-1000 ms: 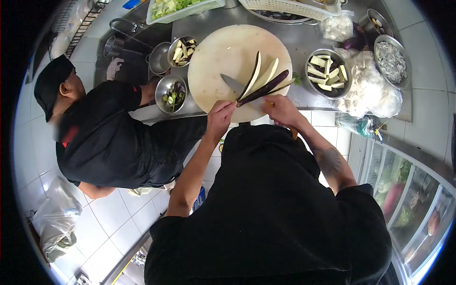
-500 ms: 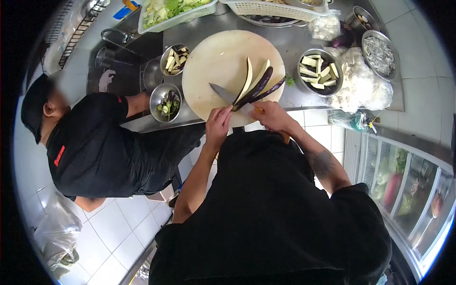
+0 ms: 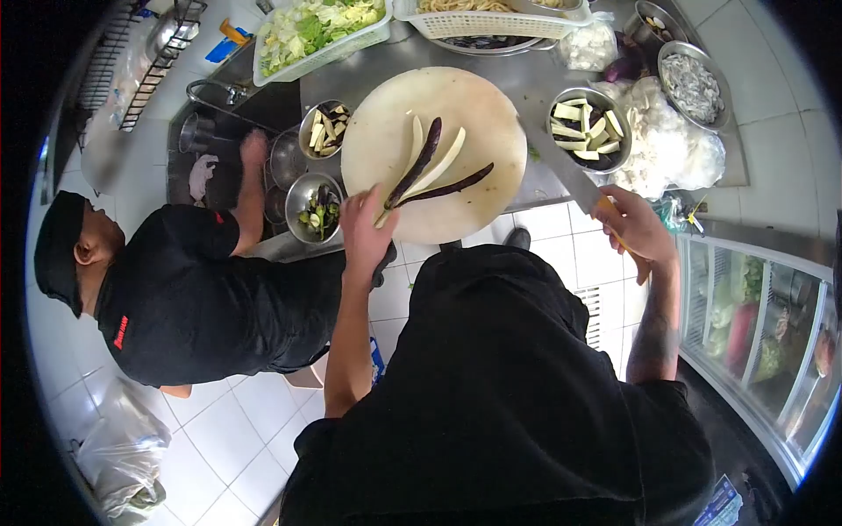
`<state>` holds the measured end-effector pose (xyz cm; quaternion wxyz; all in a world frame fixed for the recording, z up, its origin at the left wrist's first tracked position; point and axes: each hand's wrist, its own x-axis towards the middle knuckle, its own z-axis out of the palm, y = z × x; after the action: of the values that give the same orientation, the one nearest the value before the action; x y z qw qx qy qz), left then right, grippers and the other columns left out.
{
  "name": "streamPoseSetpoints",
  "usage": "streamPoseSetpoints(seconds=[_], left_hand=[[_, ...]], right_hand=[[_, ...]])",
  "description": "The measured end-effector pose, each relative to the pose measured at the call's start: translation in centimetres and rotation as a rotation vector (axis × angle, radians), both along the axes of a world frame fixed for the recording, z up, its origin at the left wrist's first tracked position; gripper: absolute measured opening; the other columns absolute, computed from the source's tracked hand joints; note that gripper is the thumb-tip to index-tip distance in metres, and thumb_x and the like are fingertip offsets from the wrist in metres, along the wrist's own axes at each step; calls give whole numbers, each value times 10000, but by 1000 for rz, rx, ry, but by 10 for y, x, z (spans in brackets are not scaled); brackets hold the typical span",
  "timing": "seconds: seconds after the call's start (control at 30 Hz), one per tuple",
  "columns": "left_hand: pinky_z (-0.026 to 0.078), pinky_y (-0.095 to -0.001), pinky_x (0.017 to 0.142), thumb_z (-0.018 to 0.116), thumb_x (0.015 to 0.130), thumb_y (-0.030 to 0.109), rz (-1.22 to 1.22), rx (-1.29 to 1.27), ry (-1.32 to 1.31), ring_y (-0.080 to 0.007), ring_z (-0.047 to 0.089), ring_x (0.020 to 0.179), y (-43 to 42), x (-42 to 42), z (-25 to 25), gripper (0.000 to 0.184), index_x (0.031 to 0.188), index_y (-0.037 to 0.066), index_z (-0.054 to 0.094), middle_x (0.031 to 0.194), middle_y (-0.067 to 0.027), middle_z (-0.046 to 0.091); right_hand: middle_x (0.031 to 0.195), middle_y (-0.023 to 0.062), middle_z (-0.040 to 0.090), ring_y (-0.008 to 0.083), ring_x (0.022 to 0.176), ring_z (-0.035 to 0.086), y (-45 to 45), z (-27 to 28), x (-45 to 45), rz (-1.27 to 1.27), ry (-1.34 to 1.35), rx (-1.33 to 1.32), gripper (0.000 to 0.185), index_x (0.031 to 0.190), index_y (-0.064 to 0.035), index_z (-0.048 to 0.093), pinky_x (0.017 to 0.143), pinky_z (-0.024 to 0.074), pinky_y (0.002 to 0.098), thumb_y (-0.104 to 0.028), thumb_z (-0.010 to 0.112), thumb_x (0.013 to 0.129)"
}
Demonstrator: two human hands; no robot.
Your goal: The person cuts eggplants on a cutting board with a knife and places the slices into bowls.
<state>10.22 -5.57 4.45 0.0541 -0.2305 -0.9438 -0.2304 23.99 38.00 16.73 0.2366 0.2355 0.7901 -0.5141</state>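
On the round cutting board [image 3: 482, 96], a dark purple eggplant [image 3: 421, 162] lies sliced lengthwise into long strips, fanned out from its stem end. My left hand [image 3: 360, 230] is at the board's lower left edge, slightly blurred, its fingers closed around the stem end. My right hand [image 3: 638, 226] grips a knife [image 3: 566, 171] by its orange handle, off the right side of the board. The blade points up and left, partly over the board's edge, apart from the eggplant. Near the blade stands a metal bowl of cut eggplant pieces [image 3: 589, 131].
Left of the board are a bowl of eggplant pieces [image 3: 324, 130] and a bowl of trimmings [image 3: 314, 209]. A co-worker [image 3: 202, 289] reaches into the sink. Baskets of greens [image 3: 320, 39] and noodle-like food [image 3: 491, 26] stand behind. Plastic bags [image 3: 662, 140] lie right; a glass-door fridge [image 3: 754, 333] stands below.
My right hand has moved the knife away from the eggplant to the right. The strips now lie spread on the board. My left hand has moved left; the co-worker's arm reaches further into the sink.
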Motion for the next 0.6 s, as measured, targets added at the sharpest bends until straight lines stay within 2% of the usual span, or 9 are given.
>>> streamPoseSetpoints(seconds=[0.03, 0.1, 0.13, 0.2, 0.23, 0.33, 0.4, 0.53, 0.6], left_hand=[[446, -455, 991, 867, 727, 279, -3, -2, -1, -363, 543, 1151, 15, -5, 9, 690, 1331, 64, 613, 1178, -151, 645], [456, -457, 975, 897, 678, 332, -25, -91, 20, -383, 538, 1140, 53, -10, 23, 899, 1447, 92, 499, 1232, -160, 607], [456, -457, 975, 897, 678, 332, -27, -90, 25, -383, 538, 1140, 61, -16, 20, 899, 1447, 92, 499, 1232, -160, 607], [457, -458, 978, 918, 625, 382, -96, -94, -264, -379, 538, 1154, 72, -31, 9, 975, 1453, 109, 481, 1264, -163, 581], [457, -458, 978, 918, 625, 382, -108, -92, -255, -379, 538, 1154, 74, -37, 5, 975, 1453, 109, 481, 1264, -163, 581], [460, -458, 982, 909, 639, 349, -234, -49, -232, -373, 540, 1157, 74, -50, -1, 859, 1379, 122, 535, 1227, -168, 582], [483, -462, 944, 866, 684, 268, -294, -86, -210, -361, 546, 1156, 74, -51, 0, 682, 1282, 123, 571, 1190, -155, 588], [506, -469, 896, 805, 714, 190, -292, -163, -172, -354, 565, 1125, 82, -54, 3, 517, 1179, 103, 596, 1140, -146, 607], [515, -471, 878, 788, 713, 159, -232, 11, -157, -359, 595, 1066, 81, -61, -4, 445, 1109, 71, 604, 1079, -157, 619]], right_hand=[[689, 23, 576, 82, 510, 541, -4, -2, 2, -21, 64, -10, 266, 1178, -7, 626, 442, 439, 258, -192, 634, 987], [698, 30, 580, 86, 515, 544, -14, -6, 4, -42, 129, -19, 285, 1209, -9, 611, 450, 447, 262, -187, 640, 987], [700, 30, 582, 84, 519, 545, -23, -10, 4, -63, 148, -51, 283, 1215, -14, 610, 453, 446, 261, -181, 642, 989], [713, 32, 589, 81, 528, 548, -35, -16, 4, -57, 190, -86, 280, 1219, -8, 606, 460, 442, 258, -170, 644, 993], [715, 28, 589, 77, 534, 551, -40, -18, 4, -68, 189, -139, 285, 1226, -1, 602, 462, 441, 253, -160, 644, 994], [712, 21, 586, 73, 535, 551, -52, -15, 7, -85, 161, -188, 299, 1243, 1, 596, 463, 439, 247, -161, 643, 996], [702, 14, 578, 70, 535, 549, -57, -20, 11, -100, 149, -173, 307, 1254, -6, 595, 464, 439, 245, -169, 643, 998], [704, 10, 573, 69, 534, 547, -61, -23, 15, -113, 152, -153, 312, 1263, -12, 595, 465, 440, 243, -170, 644, 998], [701, 7, 568, 69, 535, 548, -61, -25, 18, -135, 148, -170, 305, 1252, -17, 598, 467, 445, 243, -182, 643, 1000]])
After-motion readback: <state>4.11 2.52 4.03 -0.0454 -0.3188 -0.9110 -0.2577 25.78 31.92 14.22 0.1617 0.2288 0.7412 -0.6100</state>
